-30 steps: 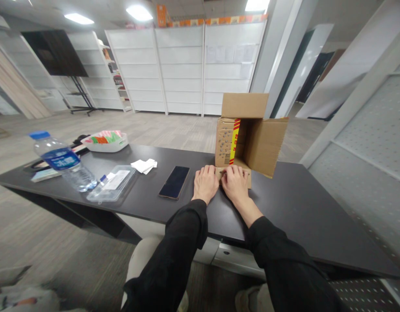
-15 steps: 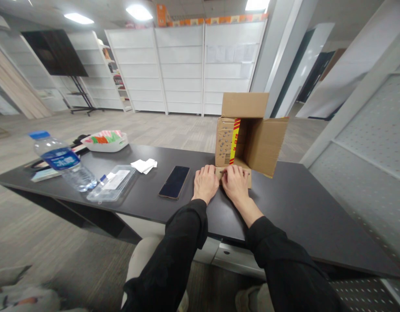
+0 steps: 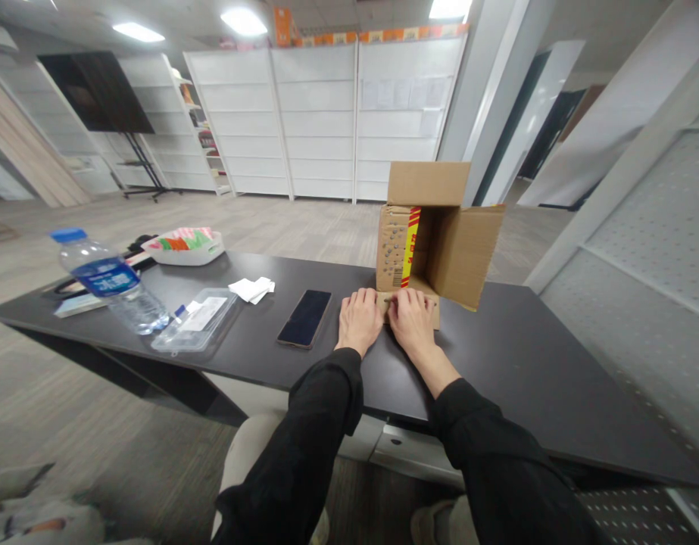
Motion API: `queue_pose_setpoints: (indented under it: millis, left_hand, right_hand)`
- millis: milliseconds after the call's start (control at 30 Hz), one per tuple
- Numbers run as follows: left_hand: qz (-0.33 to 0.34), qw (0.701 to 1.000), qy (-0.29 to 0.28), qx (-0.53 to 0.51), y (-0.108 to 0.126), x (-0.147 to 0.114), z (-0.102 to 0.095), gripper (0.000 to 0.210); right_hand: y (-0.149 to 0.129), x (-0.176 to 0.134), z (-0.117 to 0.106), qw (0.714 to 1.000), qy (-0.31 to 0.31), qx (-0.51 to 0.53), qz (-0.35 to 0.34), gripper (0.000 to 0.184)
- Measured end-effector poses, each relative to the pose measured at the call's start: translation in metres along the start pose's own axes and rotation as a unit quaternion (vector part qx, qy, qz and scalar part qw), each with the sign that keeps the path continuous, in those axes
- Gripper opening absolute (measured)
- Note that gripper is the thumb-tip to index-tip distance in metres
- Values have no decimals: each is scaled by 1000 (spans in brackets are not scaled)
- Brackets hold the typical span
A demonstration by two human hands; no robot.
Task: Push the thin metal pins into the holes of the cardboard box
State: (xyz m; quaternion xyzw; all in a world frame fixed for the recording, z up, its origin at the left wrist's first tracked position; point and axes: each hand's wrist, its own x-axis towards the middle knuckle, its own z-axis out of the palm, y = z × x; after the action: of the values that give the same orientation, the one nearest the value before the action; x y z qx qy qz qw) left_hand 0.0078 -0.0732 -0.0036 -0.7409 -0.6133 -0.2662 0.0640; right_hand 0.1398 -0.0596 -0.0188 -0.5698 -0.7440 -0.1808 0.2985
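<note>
An open cardboard box [image 3: 448,250] lies on its side on the dark table, its mouth facing me. Its front flap [image 3: 436,316] rests low on the table, partly covered by my hands. With curled fingers, my left hand [image 3: 360,319] grips the left edge of that flap. My right hand [image 3: 413,316] is closed over the flap, fingertips pinched around a small thin thing [image 3: 388,301], too small to name. Several small grey round spots dot the box's left flap [image 3: 391,246], beside yellow-and-red tape [image 3: 410,246].
Left of my hands lies a phone [image 3: 305,319]. Further left are folded white tissues [image 3: 252,289], a clear plastic case [image 3: 198,322] and a water bottle [image 3: 107,278]. A white basket [image 3: 187,256] of colourful packets stands behind them. A perforated panel [image 3: 647,250] borders the right side.
</note>
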Motion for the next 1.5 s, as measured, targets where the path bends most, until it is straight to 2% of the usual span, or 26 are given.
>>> queue_pose_setpoints:
  millis: [267,533,767,1067,1233,1500]
  left_hand:
    - [-4,1000,-1,-2,0,0,0,16]
    - [-1,1000,0,0,-1,0,1,16]
    - [-1,1000,-2,-1,-1,0,0,14]
    - [-7,1000,-6,-1,0,0,-1,15]
    - [-5,1000,-3,2,0,0,-1,16]
    - [-3,1000,-2,-4,-1,0,0,16]
  right_hand:
    - [0,0,0,1000,15,14,3,13]
    - [-2,-1,-10,998,38,41,23,13]
    - [-4,-4,-20,992,56,104,43,11]
    - [-5,-15,-30,978,78,191,37,7]
    - [-6,-29,-41,979,62,196,11,8]
    - [-7,-44,-51,984,-17,173,-43,10]
